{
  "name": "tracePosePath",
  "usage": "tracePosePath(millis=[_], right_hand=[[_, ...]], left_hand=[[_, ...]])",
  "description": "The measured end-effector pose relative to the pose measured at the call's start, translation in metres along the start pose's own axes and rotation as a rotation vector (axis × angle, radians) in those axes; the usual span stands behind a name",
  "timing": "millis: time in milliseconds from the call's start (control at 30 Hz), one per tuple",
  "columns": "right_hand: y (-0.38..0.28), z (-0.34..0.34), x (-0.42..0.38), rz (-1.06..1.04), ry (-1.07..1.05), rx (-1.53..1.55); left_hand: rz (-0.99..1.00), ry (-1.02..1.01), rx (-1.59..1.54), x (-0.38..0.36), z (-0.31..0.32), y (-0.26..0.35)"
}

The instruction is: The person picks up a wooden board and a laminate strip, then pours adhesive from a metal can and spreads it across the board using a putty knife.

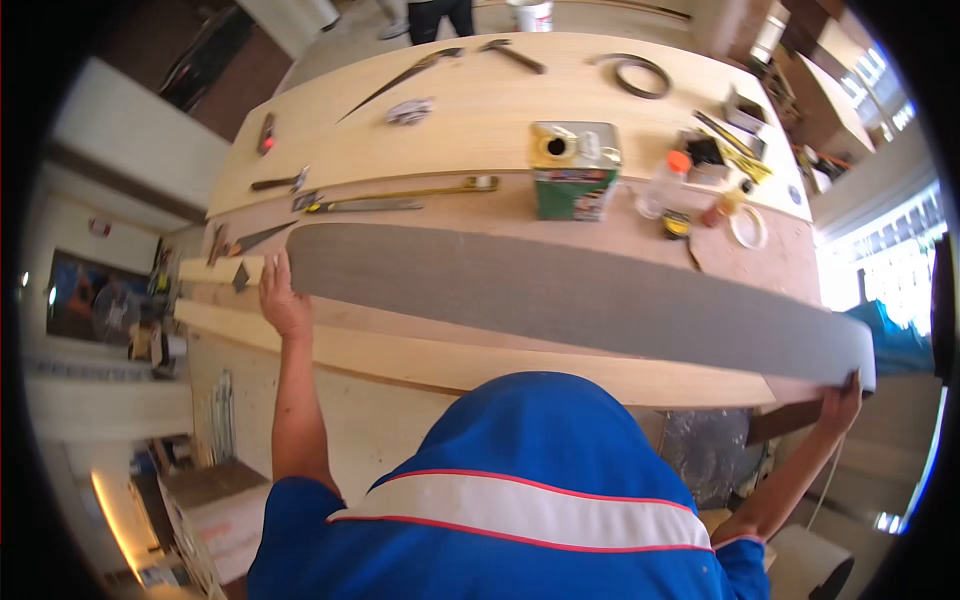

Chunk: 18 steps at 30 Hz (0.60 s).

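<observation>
A long grey laminate strip (540,292), thin and bent over at its right end, stretches across the near side of the workbench. My left hand (284,296) grips its left end, with the thumb hidden behind the edge. At the other end, my right hand (842,402) holds the lower corner, its fingers partly hidden. Just beyond the strip stands a green and white metal can (574,185). A handsaw (268,238) lies close to my left hand, beside a small dark diamond-shaped piece (241,277).
Pale wooden boards (450,130) cover the bench. On them lie another handsaw (400,82), a hammer (515,57), a tape roll (642,76) and a crumpled cloth (410,111). A clear bottle (664,185) and a tape measure (677,223) sit right of the can. A person's legs (441,18) show behind.
</observation>
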State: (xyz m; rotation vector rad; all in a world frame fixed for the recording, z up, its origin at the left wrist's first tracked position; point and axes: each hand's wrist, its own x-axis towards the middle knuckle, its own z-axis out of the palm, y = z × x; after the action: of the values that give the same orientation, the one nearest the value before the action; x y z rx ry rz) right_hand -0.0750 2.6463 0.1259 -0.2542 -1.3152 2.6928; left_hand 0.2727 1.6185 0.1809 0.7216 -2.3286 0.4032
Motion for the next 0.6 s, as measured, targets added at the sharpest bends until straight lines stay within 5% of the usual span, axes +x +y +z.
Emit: tracePosePath(millis=[167, 333, 400, 467, 600], right_hand=[[0.116, 0.037, -0.086, 0.211, 0.173, -0.063], [0.207, -0.047, -0.117, 0.354, 0.141, -0.253], [0.236, -0.049, -0.126, 0.431, 0.100, -0.221], [0.248, -0.029, -0.149, 0.726, 0.065, 0.209], [0.280, 0.019, -0.175, 0.690, 0.530, 0.085]], left_hand=[[-0.286, 0.027, 0.031, -0.057, 0.005, -0.080], [-0.304, -0.149, 0.271, -0.106, 0.008, -0.144], [-0.354, -0.198, 0.269, -0.125, 0.021, -0.156], [-0.387, -0.246, 0.327, -0.150, 0.033, -0.171], [-0.452, -0.472, 0.301, -0.188, 0.036, -0.192]])
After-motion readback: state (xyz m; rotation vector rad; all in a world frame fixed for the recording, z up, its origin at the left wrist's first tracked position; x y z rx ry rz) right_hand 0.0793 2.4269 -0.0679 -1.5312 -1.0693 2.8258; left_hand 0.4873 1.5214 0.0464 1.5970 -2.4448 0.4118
